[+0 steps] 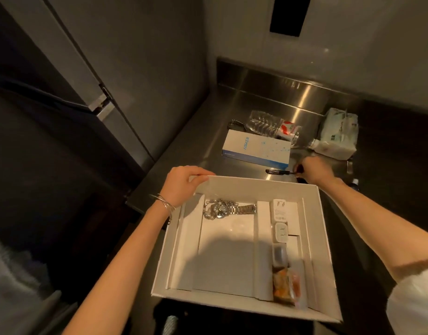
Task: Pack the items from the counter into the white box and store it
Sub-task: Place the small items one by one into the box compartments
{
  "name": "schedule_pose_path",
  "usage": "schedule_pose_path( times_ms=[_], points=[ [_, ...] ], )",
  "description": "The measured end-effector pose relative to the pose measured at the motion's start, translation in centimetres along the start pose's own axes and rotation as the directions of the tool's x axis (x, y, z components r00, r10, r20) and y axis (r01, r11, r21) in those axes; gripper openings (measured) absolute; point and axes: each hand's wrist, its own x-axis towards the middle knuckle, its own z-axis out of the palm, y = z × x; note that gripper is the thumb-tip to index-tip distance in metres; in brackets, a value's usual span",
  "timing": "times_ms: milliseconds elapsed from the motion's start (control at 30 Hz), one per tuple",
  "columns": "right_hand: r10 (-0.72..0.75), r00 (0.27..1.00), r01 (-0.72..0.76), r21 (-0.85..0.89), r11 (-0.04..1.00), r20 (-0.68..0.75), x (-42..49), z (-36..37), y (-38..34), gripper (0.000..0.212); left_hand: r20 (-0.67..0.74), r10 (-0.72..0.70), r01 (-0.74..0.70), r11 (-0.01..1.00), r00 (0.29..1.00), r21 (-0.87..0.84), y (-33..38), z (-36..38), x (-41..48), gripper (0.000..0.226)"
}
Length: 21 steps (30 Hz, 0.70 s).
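Observation:
The open white box (244, 183) stands at the near edge of the steel counter (196, 131). In it lie a silver watch with a pearl piece (228, 209), two white chargers (280, 220), a small dark case and an orange snack packet (286, 282). My left hand (184, 181) grips the box's far left corner. Just past the far right corner, my right hand (313, 171) closes on the end of a black pen (278, 171) that lies on the counter. Behind the pen lies a white and blue Anker box (256, 148).
Farther back lie a crushed clear plastic bottle (273, 128), a small dark chain (236, 123) and a white tissue pack (336, 134). A tall grey fridge (99, 81) stands on the left. A steel backsplash closes the counter's rear.

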Motion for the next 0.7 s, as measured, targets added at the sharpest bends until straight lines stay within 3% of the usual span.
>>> schedule_pose_path(
  times_ms=[100,233,333,467,600,700],
  points=[
    [-0.079,0.997,0.079,-0.103,0.991,0.005,-0.3,-0.4,0.6,0.020,-0.009,-0.025,0.025,1.000,1.000,-0.011,0.0,0.1,0.0,0.020],
    [-0.039,0.995,0.036,-0.026,0.999,-0.089,-1.9,-2.5,1.3,0.020,-0.003,-0.022,0.022,1.000,1.000,-0.012,0.1,0.3,0.0,0.020],
    [0.043,0.980,0.001,0.224,0.975,-0.192,-4.2,-6.0,1.2,0.022,0.004,-0.012,0.012,1.000,1.000,-0.021,-0.1,0.3,0.1,0.021],
    [0.065,0.981,0.062,0.604,0.794,-0.186,-10.0,-11.2,-2.4,0.010,-0.010,0.008,-0.008,1.000,1.000,-0.025,-0.1,0.3,0.2,0.021],
    [-0.199,0.979,0.156,0.788,0.595,-0.044,-17.6,-12.5,-8.3,0.008,-0.002,0.028,-0.029,0.999,1.000,-0.046,0.0,0.3,0.1,0.021],
    [-0.314,0.922,0.024,0.774,0.632,0.228,-19.6,-7.9,-12.5,0.005,-0.006,0.053,-0.054,0.997,0.999,-0.053,-0.1,0.1,0.1,0.021]
  ],
)
